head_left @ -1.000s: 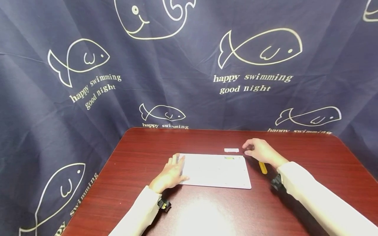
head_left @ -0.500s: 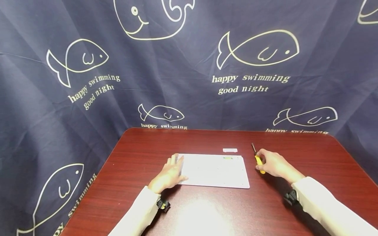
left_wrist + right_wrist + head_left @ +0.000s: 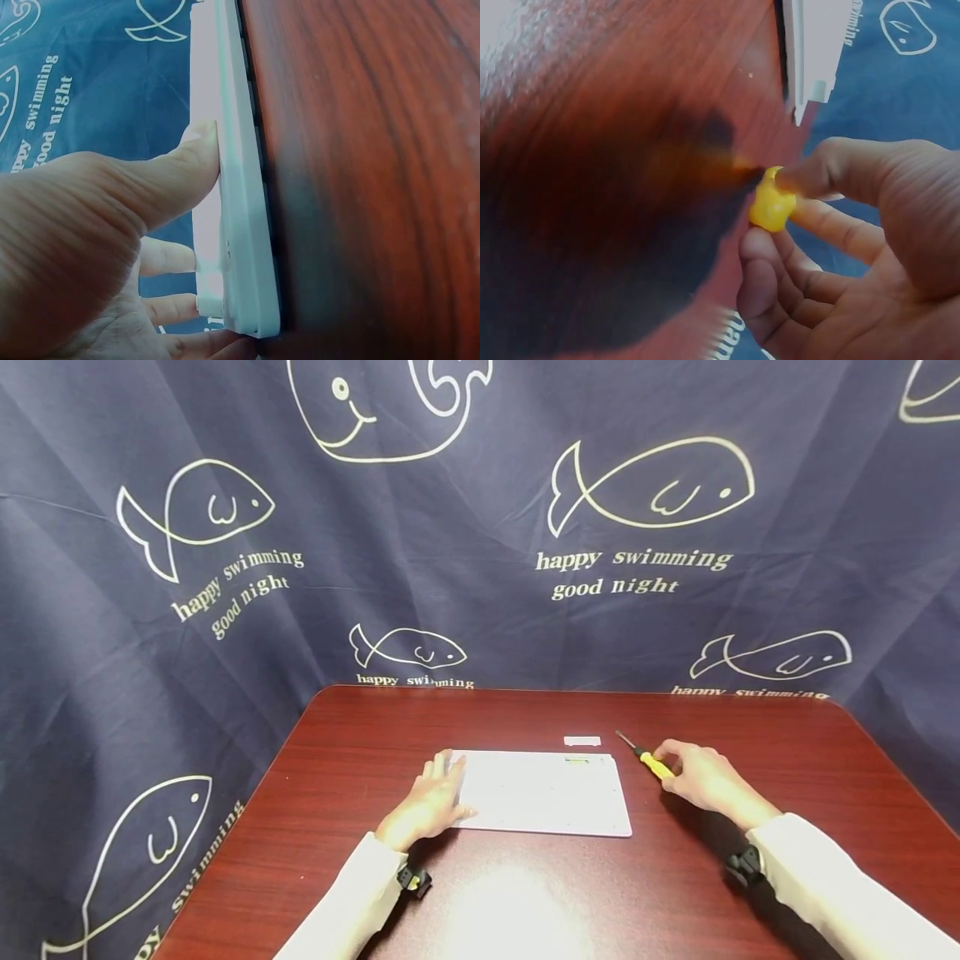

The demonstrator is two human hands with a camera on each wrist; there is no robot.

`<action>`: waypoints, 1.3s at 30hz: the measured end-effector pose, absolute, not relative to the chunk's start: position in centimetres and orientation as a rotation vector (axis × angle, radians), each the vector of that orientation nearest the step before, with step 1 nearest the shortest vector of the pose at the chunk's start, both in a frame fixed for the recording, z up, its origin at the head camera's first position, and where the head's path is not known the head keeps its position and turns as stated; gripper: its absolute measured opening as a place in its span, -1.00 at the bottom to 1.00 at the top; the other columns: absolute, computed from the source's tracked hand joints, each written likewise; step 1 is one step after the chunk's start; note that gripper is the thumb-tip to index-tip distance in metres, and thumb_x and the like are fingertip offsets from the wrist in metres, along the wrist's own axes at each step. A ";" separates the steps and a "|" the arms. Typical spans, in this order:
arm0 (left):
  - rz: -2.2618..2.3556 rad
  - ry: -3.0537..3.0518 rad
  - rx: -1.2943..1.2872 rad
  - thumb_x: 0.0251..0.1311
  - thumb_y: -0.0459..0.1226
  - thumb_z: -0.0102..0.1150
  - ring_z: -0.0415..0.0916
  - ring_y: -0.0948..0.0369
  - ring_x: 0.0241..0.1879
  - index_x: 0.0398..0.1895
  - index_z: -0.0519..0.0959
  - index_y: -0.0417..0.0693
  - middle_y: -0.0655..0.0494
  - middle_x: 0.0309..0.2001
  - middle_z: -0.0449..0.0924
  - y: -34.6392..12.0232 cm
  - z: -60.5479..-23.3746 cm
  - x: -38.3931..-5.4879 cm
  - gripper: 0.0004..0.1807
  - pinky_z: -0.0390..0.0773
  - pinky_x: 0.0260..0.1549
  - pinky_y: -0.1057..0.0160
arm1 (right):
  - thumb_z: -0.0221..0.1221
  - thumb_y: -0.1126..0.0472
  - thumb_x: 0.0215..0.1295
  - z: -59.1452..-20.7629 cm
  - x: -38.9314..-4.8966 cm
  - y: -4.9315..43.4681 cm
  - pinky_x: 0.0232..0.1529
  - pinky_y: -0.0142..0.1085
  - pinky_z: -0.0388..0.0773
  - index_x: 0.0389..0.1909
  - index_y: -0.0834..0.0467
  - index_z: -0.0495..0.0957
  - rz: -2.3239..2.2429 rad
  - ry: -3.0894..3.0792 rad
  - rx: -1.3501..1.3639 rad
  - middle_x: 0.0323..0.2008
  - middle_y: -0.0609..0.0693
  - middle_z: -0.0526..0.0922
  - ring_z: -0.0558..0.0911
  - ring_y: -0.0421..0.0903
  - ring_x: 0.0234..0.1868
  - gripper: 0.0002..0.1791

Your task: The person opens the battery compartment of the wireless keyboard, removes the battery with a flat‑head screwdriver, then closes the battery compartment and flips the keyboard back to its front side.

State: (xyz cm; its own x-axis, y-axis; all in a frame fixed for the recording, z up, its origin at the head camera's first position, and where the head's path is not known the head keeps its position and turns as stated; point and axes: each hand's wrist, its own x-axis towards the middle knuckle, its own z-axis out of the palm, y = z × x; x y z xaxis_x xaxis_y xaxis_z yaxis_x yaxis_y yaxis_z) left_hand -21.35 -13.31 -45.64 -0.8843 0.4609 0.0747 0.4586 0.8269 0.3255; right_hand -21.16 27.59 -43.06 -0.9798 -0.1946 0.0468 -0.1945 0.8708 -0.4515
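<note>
We are pinching the screwdriver (image 3: 656, 766), pointing away leftward, in our right hand (image 3: 703, 777); our spread left hand (image 3: 429, 803) is resting on the panel (image 3: 543, 793).

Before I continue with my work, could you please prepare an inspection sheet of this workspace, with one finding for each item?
Surface: red-brown wood-grain tabletop, strong glare towards the front.
Job's things: white keyboard, apparently face down; what looks like a battery near its far right corner; small white cover lying apart behind it; yellow-handled screwdriver, tip pointing away and leftward.
Clutter: nothing seen.
Left grip: fingers and thumb rest on the white keyboard's left end.
Right grip: pinches the yellow-handled screwdriver by its handle.
Cables: nothing seen.
Surroundings: dark blue curtain with fish drawings and "happy swimming good night".
</note>
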 end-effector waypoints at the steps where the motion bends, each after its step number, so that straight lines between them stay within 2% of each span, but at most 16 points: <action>1: 0.534 2.995 0.753 0.03 -0.07 0.37 0.17 -0.18 0.16 0.33 0.22 -0.29 -0.30 0.26 0.08 -13.3 -45.7 -21.3 -0.13 0.29 0.02 -0.14 | 0.28 0.32 -0.07 -42.8 -21.1 27.6 -0.53 -0.21 0.32 -0.16 0.20 0.54 -0.737 3.048 -0.310 -0.52 -0.05 0.57 0.49 -0.08 -0.52 -0.65; 10: 0.541 2.984 0.737 0.04 -0.08 0.35 0.14 -0.18 0.18 0.35 0.20 -0.27 -0.29 0.27 0.06 -13.4 -45.8 -21.4 -0.13 0.29 0.01 -0.13 | 0.29 0.32 -0.03 -40.8 -21.4 28.0 -0.38 -0.07 0.39 -0.24 0.23 0.56 -0.807 3.267 -0.342 -0.43 0.05 0.64 0.57 0.03 -0.40 -0.73; 16: 0.545 2.972 0.733 0.04 -0.08 0.35 0.14 -0.18 0.18 0.35 0.19 -0.28 -0.29 0.27 0.06 -13.4 -45.9 -21.4 -0.13 0.28 0.02 -0.12 | 0.26 0.37 0.00 -40.2 -21.9 27.1 -0.41 -0.16 0.31 -0.28 0.18 0.58 -0.965 3.443 -0.395 -0.40 0.05 0.59 0.46 -0.03 -0.46 -0.79; 19: 0.544 2.972 0.732 0.04 -0.08 0.35 0.13 -0.18 0.19 0.35 0.19 -0.29 -0.30 0.28 0.05 -13.4 -45.9 -21.4 -0.12 0.27 0.02 -0.13 | 0.26 0.38 0.03 -39.8 -22.0 26.7 -0.39 -0.24 0.31 -0.23 0.15 0.59 -1.070 3.489 -0.431 -0.37 0.03 0.60 0.48 -0.07 -0.45 -0.77; 23: 0.535 2.974 0.736 0.05 -0.08 0.35 0.12 -0.18 0.21 0.36 0.18 -0.30 -0.30 0.29 0.04 -13.4 -45.8 -21.4 -0.11 0.28 0.02 -0.14 | 0.30 0.40 0.03 -39.1 -21.7 26.0 -0.36 -0.36 0.30 -0.17 0.11 0.60 -1.165 3.516 -0.530 -0.38 -0.07 0.60 0.49 -0.17 -0.43 -0.70; 28: 0.531 2.977 0.742 0.05 -0.08 0.35 0.12 -0.19 0.21 0.36 0.18 -0.30 -0.30 0.28 0.04 -13.5 -45.7 -21.5 -0.12 0.29 0.01 -0.14 | 0.35 0.42 0.00 -38.0 -21.4 24.5 -0.43 -0.44 0.31 -0.16 0.10 0.61 -1.245 3.498 -0.781 -0.45 -0.21 0.52 0.43 -0.30 -0.47 -0.66; 33: 0.529 2.978 0.738 0.06 -0.07 0.34 0.12 -0.19 0.20 0.36 0.18 -0.29 -0.31 0.29 0.04 -13.6 -45.7 -21.4 -0.12 0.29 0.00 -0.15 | 0.38 0.43 -0.04 -38.1 -21.4 23.0 -0.46 -0.45 0.33 -0.15 0.12 0.62 -1.232 3.441 -0.969 -0.47 -0.24 0.47 0.42 -0.28 -0.49 -0.63; 39: 0.525 2.982 0.748 0.06 -0.07 0.34 0.12 -0.20 0.21 0.36 0.17 -0.30 -0.32 0.29 0.04 -13.5 -45.7 -21.4 -0.11 0.30 0.00 -0.16 | 0.39 0.45 -0.06 -38.7 -21.8 22.2 -0.46 -0.48 0.30 -0.16 0.10 0.62 -1.212 3.406 -0.969 -0.46 -0.24 0.48 0.41 -0.22 -0.52 -0.61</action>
